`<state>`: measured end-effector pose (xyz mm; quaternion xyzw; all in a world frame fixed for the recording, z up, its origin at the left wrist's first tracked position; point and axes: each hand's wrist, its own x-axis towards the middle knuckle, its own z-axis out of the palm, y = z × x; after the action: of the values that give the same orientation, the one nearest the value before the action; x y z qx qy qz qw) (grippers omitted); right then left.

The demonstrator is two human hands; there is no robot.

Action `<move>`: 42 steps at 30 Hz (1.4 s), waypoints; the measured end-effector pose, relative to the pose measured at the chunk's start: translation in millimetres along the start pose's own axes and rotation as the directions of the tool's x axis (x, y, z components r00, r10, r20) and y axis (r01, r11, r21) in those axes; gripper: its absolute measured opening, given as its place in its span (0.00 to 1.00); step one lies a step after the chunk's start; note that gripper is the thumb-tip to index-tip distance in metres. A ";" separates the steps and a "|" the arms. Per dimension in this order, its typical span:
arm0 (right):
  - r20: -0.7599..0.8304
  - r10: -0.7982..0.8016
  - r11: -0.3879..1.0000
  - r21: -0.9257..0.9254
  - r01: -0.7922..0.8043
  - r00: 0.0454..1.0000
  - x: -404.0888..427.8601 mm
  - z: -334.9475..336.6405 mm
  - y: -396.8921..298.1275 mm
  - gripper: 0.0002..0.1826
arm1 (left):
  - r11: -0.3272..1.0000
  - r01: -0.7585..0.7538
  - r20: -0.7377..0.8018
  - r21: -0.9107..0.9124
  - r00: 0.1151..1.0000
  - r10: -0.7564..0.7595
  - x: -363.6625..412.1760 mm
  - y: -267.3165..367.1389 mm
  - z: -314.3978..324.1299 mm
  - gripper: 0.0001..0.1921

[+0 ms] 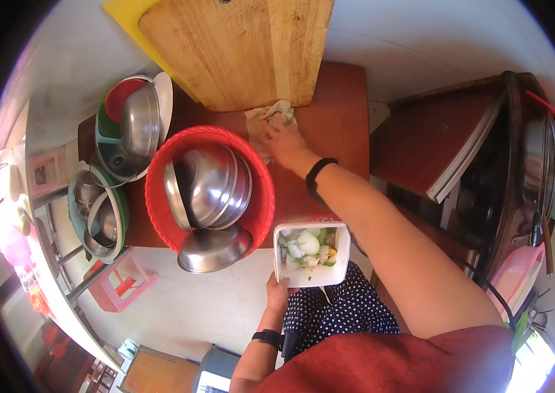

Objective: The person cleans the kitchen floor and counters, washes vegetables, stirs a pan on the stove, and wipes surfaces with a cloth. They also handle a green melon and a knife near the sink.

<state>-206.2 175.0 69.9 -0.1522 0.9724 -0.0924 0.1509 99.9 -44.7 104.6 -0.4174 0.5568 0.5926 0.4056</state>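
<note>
My left hand grips the lower left corner of a white plastic container. Inside it lie vegetable scraps, pale pieces with some green and yellow ones. The container is held at the front edge of a reddish-brown table. Farther back on that table, my right hand presses down on a crumpled, stained light cloth. The cloth lies close to the bottom edge of a wooden cutting board; part of it is hidden beneath my fingers.
A red plastic basket with steel bowls stands left of my right hand. Beyond it are more bowls and a glass lid. The cutting board leans at the wall before a yellow board. A dark wooden cabinet stands right.
</note>
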 end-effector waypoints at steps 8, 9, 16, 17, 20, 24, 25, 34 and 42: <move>-0.154 0.403 0.915 0.034 -0.403 0.902 -103.3 35.1 93.6 0.30 | 0.999 -0.011 0.019 -0.035 1.000 0.012 4.8 -3.4 2.4 0.20; -0.159 0.468 0.883 0.076 -0.462 0.869 -120.6 33.8 89.7 0.30 | 0.998 -0.004 0.009 -0.056 1.000 0.004 3.6 -4.9 0.3 0.20; -0.064 0.482 0.873 0.125 -0.472 0.874 -234.1 61.9 59.6 0.30 | 0.997 -0.008 0.027 -0.082 1.000 0.010 21.9 32.3 40.2 0.21; -0.062 0.493 0.865 0.137 -0.482 0.868 -248.0 66.0 51.1 0.30 | 0.995 -0.018 0.031 -0.097 0.999 0.021 26.1 42.5 49.7 0.20; 0.121 0.589 0.776 0.190 -0.601 0.799 -298.3 81.7 23.9 0.30 | 0.991 -0.076 0.059 -0.111 0.995 0.083 40.6 73.2 80.7 0.18; 0.237 0.491 0.754 0.366 -0.545 0.838 -369.8 95.2 -6.1 0.29 | 0.982 -0.078 0.119 -0.175 0.988 0.099 51.8 114.8 110.3 0.18; 0.266 0.461 0.764 0.366 -0.531 0.847 -389.6 93.4 -13.0 0.28 | 0.987 -0.083 0.138 -0.134 0.985 0.102 46.7 124.3 119.8 0.18; 0.696 0.534 0.355 0.330 -0.875 0.479 -559.2 38.1 -80.6 0.24 | 0.882 -0.079 0.330 0.464 0.940 -0.089 -24.7 101.7 109.8 0.12; 0.599 0.763 -0.045 0.425 -0.904 0.243 -678.7 -40.6 -173.8 0.24 | 0.634 -0.144 0.457 0.760 0.812 -0.364 -98.8 112.7 201.0 0.09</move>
<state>443.7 237.5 327.2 0.5379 0.7089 -0.3375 0.3069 16.6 148.7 240.6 -0.0426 0.5769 0.3687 0.7277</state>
